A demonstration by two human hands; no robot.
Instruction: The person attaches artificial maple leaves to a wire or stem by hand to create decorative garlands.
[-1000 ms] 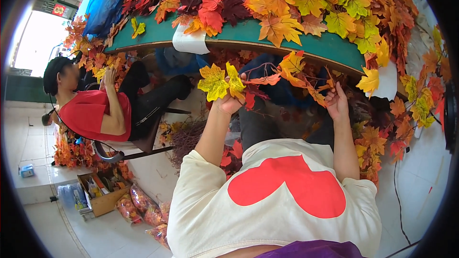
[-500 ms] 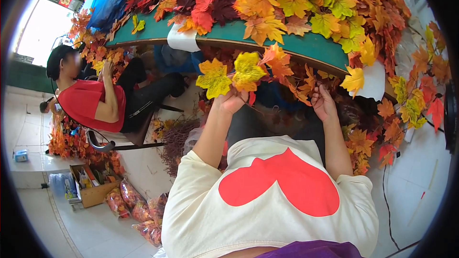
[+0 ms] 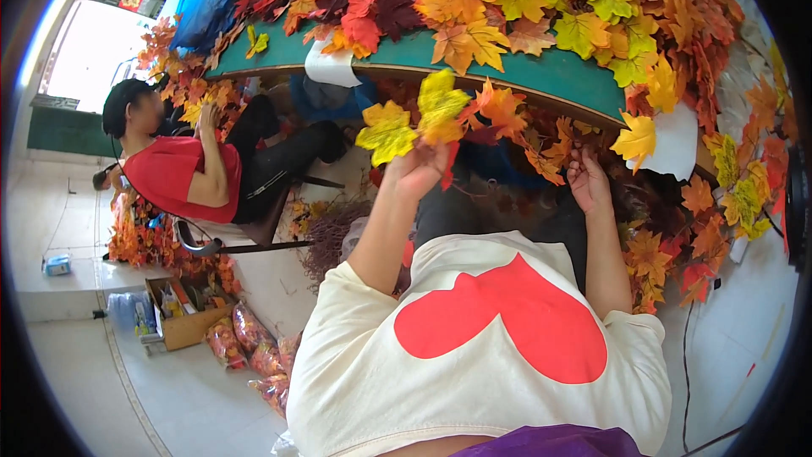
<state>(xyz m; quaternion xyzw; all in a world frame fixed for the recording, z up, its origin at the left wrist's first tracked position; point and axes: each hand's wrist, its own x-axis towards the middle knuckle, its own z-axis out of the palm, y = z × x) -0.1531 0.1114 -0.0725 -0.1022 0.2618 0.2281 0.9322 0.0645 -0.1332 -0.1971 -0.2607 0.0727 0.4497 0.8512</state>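
My left hand has its fingers closed at the base of the yellow leaves, below the front edge of the tabletop. What has just changed is mostly there: a second ago one of that pair stood nearly edge-on to me, and now it has swung round, shows its broad face and points up toward the heap. I take that to mean the pair is spread apart rather than bunched, so each leaf sits clear of its neighbour.

Beyond them, the orange leaves reach across toward my right hand, seemingly on one spray with the pair. Those right fingers are curled beside the browner leaves, about where they were; I cannot tell whether they pinch a stem. The stem that stretched plainly between my hands is now hard to make out, hidden behind leaves.
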